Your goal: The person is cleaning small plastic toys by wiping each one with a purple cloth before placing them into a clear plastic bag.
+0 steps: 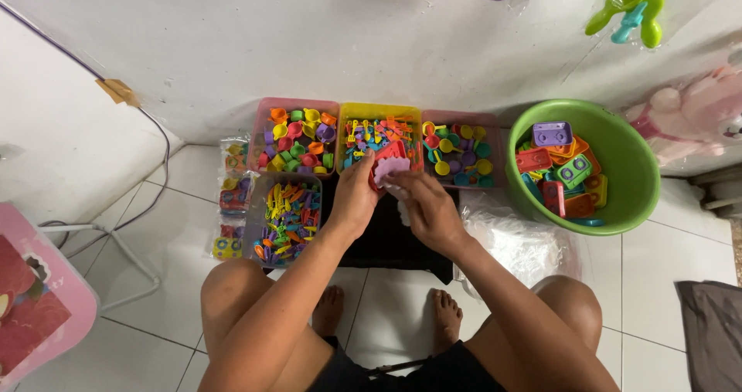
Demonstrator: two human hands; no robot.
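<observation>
Item: small toy piece (390, 162), red with a pale purple part below it, held between both hands above the floor (185, 230), just in front of the yellow tray (379, 111).

Hands: left hand (354, 199) grips the piece from its left side, fingers clenched on it. Right hand (427, 207) meets it from the lower right, fingertips pinched on the purple part and what looks like clear plastic wrap. Both hands touch it; neither is nearer.

Orientation: the piece stands roughly upright, long axis running away from the person toward the wall; its exact shape is too small to tell.

Surroundings: pink tray (294, 105) to the left, second pink tray (464, 117) to the right, grey tray (267, 182) nearer the left knee, green basin (618, 141) of toy blocks far right, clear bags (518, 241) beside the right forearm.
</observation>
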